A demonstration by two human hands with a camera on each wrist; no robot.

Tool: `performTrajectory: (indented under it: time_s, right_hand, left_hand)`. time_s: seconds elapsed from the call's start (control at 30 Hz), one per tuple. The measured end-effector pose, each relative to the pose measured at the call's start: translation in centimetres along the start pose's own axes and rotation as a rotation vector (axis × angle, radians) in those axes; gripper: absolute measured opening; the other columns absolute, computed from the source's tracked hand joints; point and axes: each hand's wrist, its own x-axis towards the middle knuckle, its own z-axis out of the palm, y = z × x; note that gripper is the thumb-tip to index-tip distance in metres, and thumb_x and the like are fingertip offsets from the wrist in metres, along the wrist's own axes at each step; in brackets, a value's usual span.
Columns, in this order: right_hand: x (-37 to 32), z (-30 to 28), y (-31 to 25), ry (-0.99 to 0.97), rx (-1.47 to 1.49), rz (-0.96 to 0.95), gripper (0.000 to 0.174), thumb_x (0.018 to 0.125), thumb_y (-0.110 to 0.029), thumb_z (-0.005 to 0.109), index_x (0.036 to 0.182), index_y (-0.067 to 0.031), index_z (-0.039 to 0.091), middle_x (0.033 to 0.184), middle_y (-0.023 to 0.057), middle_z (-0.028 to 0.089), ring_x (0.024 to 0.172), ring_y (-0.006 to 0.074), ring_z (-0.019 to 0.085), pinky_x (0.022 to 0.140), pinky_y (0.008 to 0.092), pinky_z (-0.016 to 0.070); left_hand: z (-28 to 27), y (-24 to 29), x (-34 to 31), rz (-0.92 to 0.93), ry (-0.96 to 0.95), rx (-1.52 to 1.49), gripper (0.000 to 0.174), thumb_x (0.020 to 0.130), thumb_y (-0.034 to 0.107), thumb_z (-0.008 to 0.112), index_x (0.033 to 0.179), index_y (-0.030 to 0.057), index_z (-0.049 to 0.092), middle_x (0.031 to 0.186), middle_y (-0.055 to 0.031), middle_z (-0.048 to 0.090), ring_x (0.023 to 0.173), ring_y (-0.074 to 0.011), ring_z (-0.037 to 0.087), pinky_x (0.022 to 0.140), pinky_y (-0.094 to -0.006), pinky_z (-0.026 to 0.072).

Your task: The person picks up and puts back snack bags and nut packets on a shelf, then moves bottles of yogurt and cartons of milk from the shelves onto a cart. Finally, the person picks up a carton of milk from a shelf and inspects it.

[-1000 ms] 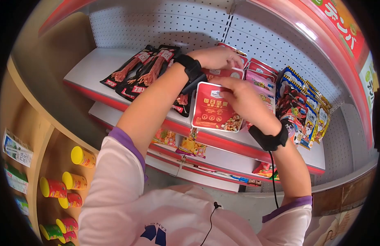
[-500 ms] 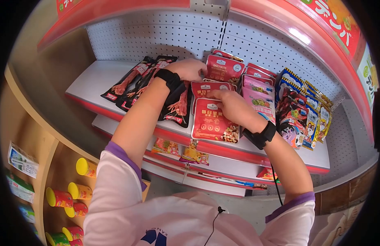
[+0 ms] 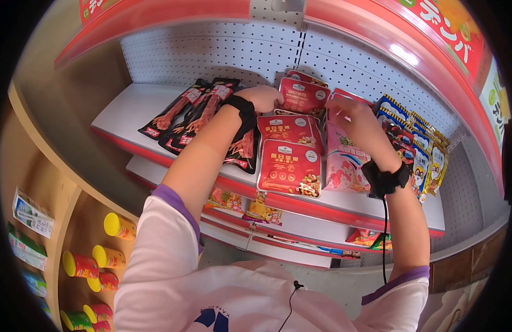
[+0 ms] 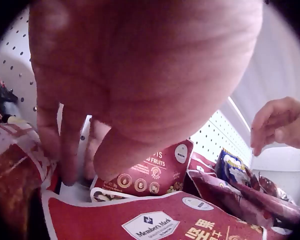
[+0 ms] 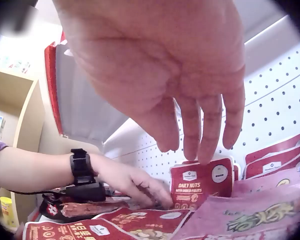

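My left hand loose beside red glossy nut pouch, 12 o'clock | right hand relaxed above pink plastic pouch, 1 o'clock

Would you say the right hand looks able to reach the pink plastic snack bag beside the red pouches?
Probably yes: the right hand looks empty just above the pink bag, and nothing seems to lie over its front.
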Motion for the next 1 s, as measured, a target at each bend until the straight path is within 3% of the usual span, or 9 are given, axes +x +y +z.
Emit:
performTrajectory:
  time_s: [0.13, 0.2, 0.33, 0.43, 0.5, 0.63, 0.7, 0.8, 1.0]
  right_hand:
    - [0.9, -0.7, 0.8, 0.002, -0.074, 0.061, 0.022, 0.08, -0.004, 0.054, 0.101, -0.0013, 0.062, 0.094, 0.0182, 0.063, 0.088, 0.0326, 0.061, 0.076, 0.0359, 0.0482]
    - [1.3, -0.5, 1.4, -0.016, -0.049, 0.079, 0.021, 0.08, -0.001, 0.053, 0.1, 0.0007, 0.061, 0.092, 0.0139, 0.065, 0.081, 0.0209, 0.061, 0.075, 0.0298, 0.047]
    - [2.6, 0.7, 2.3, -0.037, -0.083, 0.028, 0.021, 0.08, -0.002, 0.054, 0.1, 0.0001, 0.062, 0.092, 0.0142, 0.065, 0.082, 0.0239, 0.062, 0.075, 0.0313, 0.0472]
    - [3.6, 1.8, 2.1, -0.052, -0.087, -0.015, 0.02, 0.079, -0.004, 0.056, 0.098, -0.0003, 0.062, 0.091, 0.015, 0.065, 0.085, 0.028, 0.062, 0.076, 0.0333, 0.0473]
    - [4.2, 2.0, 2.0, -0.086, -0.097, 0.031, 0.018, 0.078, -0.004, 0.058, 0.095, 0.0, 0.062, 0.093, 0.0157, 0.064, 0.086, 0.0309, 0.062, 0.076, 0.0343, 0.0475]
    - [5.0, 2.4, 2.9, -0.076, -0.107, 0.024, 0.019, 0.077, -0.003, 0.059, 0.096, -0.0013, 0.062, 0.096, 0.0164, 0.063, 0.088, 0.0314, 0.06, 0.077, 0.0353, 0.0475]
    - [5.2, 2.5, 3.2, 0.136, -0.2, -0.001, 0.023, 0.076, -0.004, 0.06, 0.099, -0.0031, 0.061, 0.098, 0.0163, 0.062, 0.091, 0.0316, 0.059, 0.079, 0.0364, 0.0473]
    - [5.7, 2.5, 4.6, 0.218, -0.329, -0.035, 0.028, 0.075, -0.005, 0.062, 0.102, -0.0047, 0.06, 0.099, 0.0165, 0.061, 0.095, 0.0322, 0.058, 0.08, 0.0381, 0.0467]
    - [6.5, 2.8, 5.9, 0.012, -0.255, 0.098, 0.024, 0.076, -0.007, 0.059, 0.1, -0.0059, 0.061, 0.098, 0.0154, 0.063, 0.092, 0.0338, 0.059, 0.079, 0.0416, 0.0473]
  left_hand:
    - [0.0, 0.4, 0.5, -0.019, -0.055, -0.043, 0.031, 0.076, 0.0, 0.051, 0.105, 0.0013, 0.06, 0.099, -0.0173, 0.063, 0.093, -0.0275, 0.061, 0.075, -0.0368, 0.0478]
    - [-0.4, 1.5, 0.3, -0.086, -0.08, 0.129, 0.033, 0.074, 0.002, 0.052, 0.106, 0.0016, 0.06, 0.099, -0.0181, 0.062, 0.093, -0.0282, 0.061, 0.074, -0.0376, 0.0478]
    - [0.1, 1.1, 0.8, 0.017, -0.041, 0.23, 0.033, 0.073, 0.006, 0.055, 0.106, 0.0022, 0.06, 0.094, -0.0181, 0.063, 0.086, -0.0295, 0.062, 0.07, -0.0381, 0.0484]
    - [-0.5, 2.3, 0.6, -0.149, -0.122, 0.111, 0.036, 0.072, 0.005, 0.049, 0.106, 0.0058, 0.062, 0.103, -0.0186, 0.062, 0.098, -0.0338, 0.059, 0.08, -0.0401, 0.0475]
    - [-0.4, 1.6, 1.0, -0.034, -0.095, 0.095, 0.03, 0.072, 0.007, 0.061, 0.101, 0.0007, 0.061, 0.087, -0.015, 0.064, 0.072, -0.0267, 0.064, 0.062, -0.0365, 0.05]
    - [-0.4, 0.8, 1.4, 0.026, -0.073, 0.028, 0.023, 0.075, 0.003, 0.06, 0.098, -0.0007, 0.062, 0.085, -0.0125, 0.064, 0.069, -0.022, 0.064, 0.059, -0.0324, 0.0514]
    - [-0.5, 0.5, 1.1, -0.006, 0.012, -0.215, 0.016, 0.078, -0.001, 0.057, 0.093, -0.0016, 0.061, 0.08, -0.0102, 0.064, 0.068, -0.0176, 0.064, 0.057, -0.0294, 0.0524]
    - [-1.5, 0.9, 0.2, 0.0, 0.026, -0.274, 0.012, 0.081, -0.002, 0.054, 0.092, -0.0022, 0.059, 0.079, -0.0079, 0.062, 0.068, -0.0146, 0.064, 0.057, -0.028, 0.0534]
    - [-2.7, 1.4, -1.1, -0.054, 0.072, -0.426, 0.01, 0.085, -0.001, 0.051, 0.094, -0.0017, 0.056, 0.083, -0.0069, 0.061, 0.069, -0.014, 0.063, 0.057, -0.027, 0.0543]
